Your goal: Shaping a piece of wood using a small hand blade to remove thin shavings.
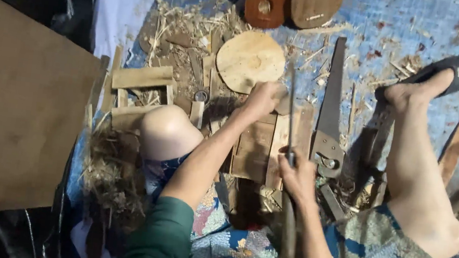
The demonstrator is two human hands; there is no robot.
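- Left hand (261, 99) pressed down on wood block (262, 150), fingers closed over its far edge, beside round disc (249, 60).
- Right hand (297, 175) wrapped around long blade (290, 110), held edge-down.
- Blade's long axis ran away from body, across the block, just right of the left hand.

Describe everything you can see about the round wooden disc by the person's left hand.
The round wooden disc is pale, bare wood, roughly circular with a slightly uneven edge, and shows a small mark or dent near its centre. It lies flat among shavings and offcuts on the blue floor covering, just beyond a block of stacked wooden slats. The left hand rests at its lower right edge, touching or nearly so. Two darker, finished wooden pieces lie beyond it, apart from it.
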